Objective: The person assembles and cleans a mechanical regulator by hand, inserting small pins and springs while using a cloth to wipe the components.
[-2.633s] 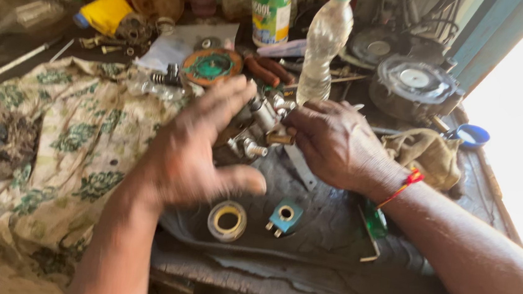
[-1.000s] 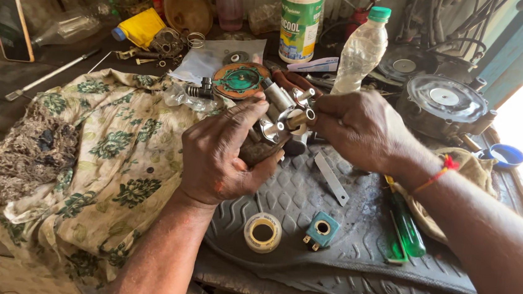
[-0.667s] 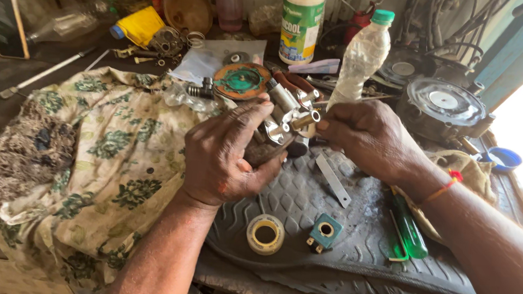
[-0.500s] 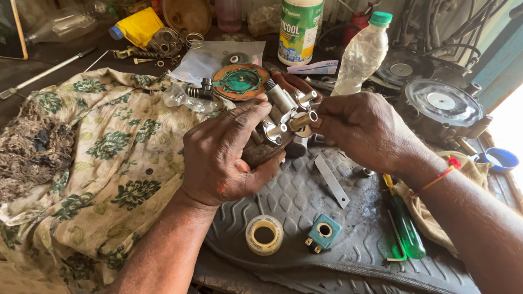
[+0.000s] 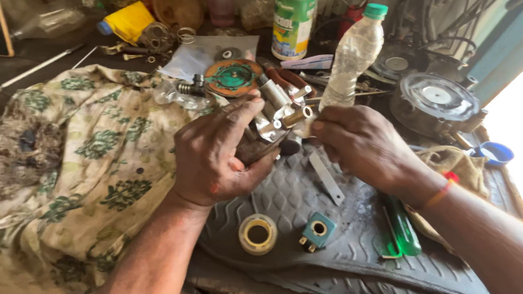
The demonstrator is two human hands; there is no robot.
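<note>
- Head view: the left hand (image 5: 214, 156) is wrapped around the dark lower body of a metal valve assembly (image 5: 270, 119), thumb and fingers clamped on it, holding it just above the bench.
- The right hand (image 5: 361, 142) has its fingertips pinched together at the brass end of the same assembly, touching it from the right; a red and orange band sits on that wrist.
- Beneath both hands lies a black rubber mat (image 5: 352, 260) with a raised tread pattern, dusty and worn.
- On the mat, near the front edge, sit a roll of tape (image 5: 258, 234) and, just beside it, a small teal coil block (image 5: 318, 230); a flat metal strip (image 5: 326, 178) lies between the hands and these, and a green-handled screwdriver (image 5: 401, 223) lies to the right.
- Left of the mat, a floral cloth (image 5: 80, 157), stained and frayed, covers the bench.
- Behind the hands, a round copper-and-green disc (image 5: 234, 76) rests by some paper.
- Containers at the back: a clear plastic bottle (image 5: 352, 58) with a green cap, upright, contents too clear to tell; a white bottle (image 5: 293, 19) with a green label; a small blue cap-like cup (image 5: 495, 153) at the right.
- A round grey metal housing (image 5: 436, 105) stands at the right rear, where bright daylight comes in past a blue frame.
</note>
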